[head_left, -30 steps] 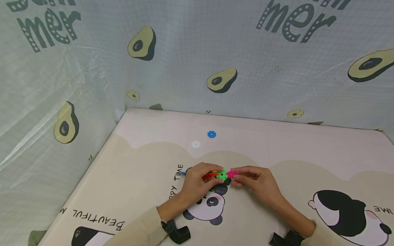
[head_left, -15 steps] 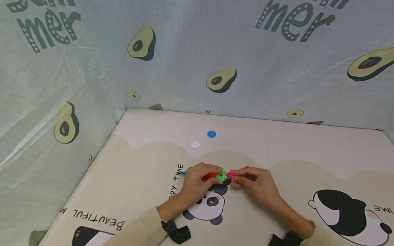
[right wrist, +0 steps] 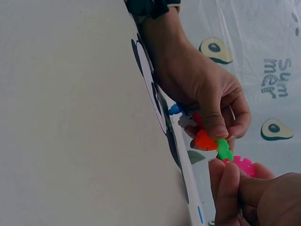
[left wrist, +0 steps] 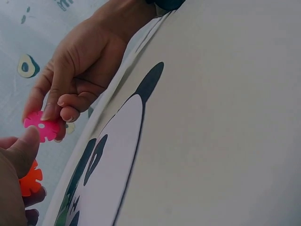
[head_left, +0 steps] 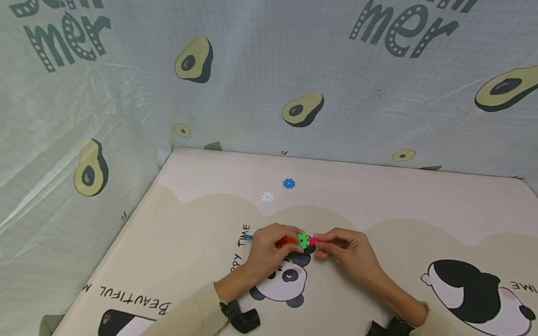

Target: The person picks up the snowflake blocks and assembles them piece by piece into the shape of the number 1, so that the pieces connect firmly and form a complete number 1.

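My left hand (head_left: 271,245) grips a chain of notched interlocking discs between thumb and fingers. In the right wrist view the chain runs from a blue disc (right wrist: 175,109) and a white disc (right wrist: 186,121) through a red disc (right wrist: 197,120) and an orange disc (right wrist: 205,140) to a green disc (right wrist: 225,150). My right hand (head_left: 350,252) pinches a pink disc (left wrist: 41,126) between thumb and index finger. Its edge meets the green disc at the chain's right end, seen close up in the right wrist view. My left fingers hide part of the chain in the head view.
Farther back on the table lie a loose blue disc (head_left: 288,183) and a loose white disc (head_left: 267,197). The table cover (head_left: 201,261) has printed pandas and lettering. A curtain (head_left: 252,60) with avocado prints hangs behind and to the left.
The pink disc has turned in my right fingers and now shows more edge-on in the head view. The green disc has tilted slightly; both hands have stayed nearly in place.
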Tool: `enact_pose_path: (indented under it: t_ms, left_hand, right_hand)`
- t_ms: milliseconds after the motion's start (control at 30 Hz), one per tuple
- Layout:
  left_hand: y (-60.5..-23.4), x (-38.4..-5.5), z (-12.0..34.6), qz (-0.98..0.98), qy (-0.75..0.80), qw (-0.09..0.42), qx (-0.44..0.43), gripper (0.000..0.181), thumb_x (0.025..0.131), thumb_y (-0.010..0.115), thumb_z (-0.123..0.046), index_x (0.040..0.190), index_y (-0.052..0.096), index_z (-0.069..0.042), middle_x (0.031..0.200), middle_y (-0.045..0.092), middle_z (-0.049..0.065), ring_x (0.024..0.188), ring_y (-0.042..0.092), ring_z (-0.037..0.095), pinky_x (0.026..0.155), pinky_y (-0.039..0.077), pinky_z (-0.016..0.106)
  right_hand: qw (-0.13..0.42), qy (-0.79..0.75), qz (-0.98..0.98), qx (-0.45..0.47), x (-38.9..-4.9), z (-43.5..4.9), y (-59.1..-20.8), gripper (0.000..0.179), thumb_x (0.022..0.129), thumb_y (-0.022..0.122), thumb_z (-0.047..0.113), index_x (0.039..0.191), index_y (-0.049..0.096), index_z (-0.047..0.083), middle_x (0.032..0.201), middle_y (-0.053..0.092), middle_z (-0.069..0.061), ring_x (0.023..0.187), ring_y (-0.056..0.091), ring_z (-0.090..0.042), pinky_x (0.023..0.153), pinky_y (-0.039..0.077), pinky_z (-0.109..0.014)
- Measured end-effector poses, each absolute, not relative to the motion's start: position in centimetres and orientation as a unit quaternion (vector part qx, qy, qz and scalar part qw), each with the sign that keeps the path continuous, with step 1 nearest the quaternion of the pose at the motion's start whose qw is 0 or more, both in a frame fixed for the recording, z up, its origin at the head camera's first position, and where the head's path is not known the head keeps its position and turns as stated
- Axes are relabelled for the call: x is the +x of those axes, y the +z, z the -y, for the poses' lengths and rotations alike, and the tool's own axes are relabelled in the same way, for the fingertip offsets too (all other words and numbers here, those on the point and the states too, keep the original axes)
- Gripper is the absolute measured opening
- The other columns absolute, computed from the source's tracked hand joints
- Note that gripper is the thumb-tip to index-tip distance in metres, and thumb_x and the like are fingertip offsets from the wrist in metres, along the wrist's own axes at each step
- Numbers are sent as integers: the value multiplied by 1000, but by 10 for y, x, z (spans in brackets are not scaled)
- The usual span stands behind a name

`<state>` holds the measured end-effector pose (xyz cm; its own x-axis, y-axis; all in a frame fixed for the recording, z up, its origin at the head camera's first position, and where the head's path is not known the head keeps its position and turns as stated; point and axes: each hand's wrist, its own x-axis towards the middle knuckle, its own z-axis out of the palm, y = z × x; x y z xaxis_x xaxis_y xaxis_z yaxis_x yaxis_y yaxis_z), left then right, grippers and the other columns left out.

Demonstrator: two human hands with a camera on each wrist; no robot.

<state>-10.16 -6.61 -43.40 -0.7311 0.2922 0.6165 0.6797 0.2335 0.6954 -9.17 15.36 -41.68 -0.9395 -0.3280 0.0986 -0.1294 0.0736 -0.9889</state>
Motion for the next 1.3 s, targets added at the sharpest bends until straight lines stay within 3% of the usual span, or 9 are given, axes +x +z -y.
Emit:
enact_pose_path:
  t_ms: [267, 533, 733, 967, 1300]
  left_hand:
    - [-435, -102, 66, 755, -554, 163, -311, 13, 74, 81, -4, 76, 70, -10, 95, 72, 1, 92, 65, 11, 74, 53, 25]
    - [-432, -101, 64, 748, -551, 183, -322, 14, 70, 81, 6, 74, 72, -5, 90, 72, 11, 87, 68, 22, 73, 54, 25]
    - [-409, -93, 62, 740, -551, 195, -333, 16, 67, 78, 15, 71, 72, 1, 85, 71, 17, 81, 68, 27, 68, 54, 25]
    - [-410, -94, 62, 738, -543, 201, -346, 15, 68, 77, 14, 69, 72, 0, 83, 71, 15, 79, 69, 24, 69, 53, 22]
    - [-438, -107, 65, 741, -524, 211, -361, 13, 72, 80, 3, 73, 74, -8, 87, 73, 9, 84, 68, 19, 71, 52, 20]
  right_hand:
    - [66, -652, -736, -172, -92, -153, -417, 16, 84, 69, 0, 100, 72, -1, 88, 70, -17, 68, 70, -26, 70, 55, -29]
    - [58, -648, -736, -187, -93, -152, -418, 15, 85, 69, 0, 99, 73, -1, 87, 70, -18, 67, 70, -25, 68, 55, -30]
    - [57, -645, -736, -196, -93, -153, -419, 15, 84, 69, 0, 99, 73, 0, 87, 70, -18, 66, 70, -25, 67, 56, -32]
    - [59, -645, -732, -209, -94, -153, -418, 14, 84, 69, -3, 97, 72, -2, 87, 70, -17, 65, 69, -25, 64, 56, -34]
    - [65, -650, -731, -198, -94, -152, -419, 13, 84, 68, -3, 97, 72, -2, 89, 70, -16, 66, 70, -25, 64, 56, -35]
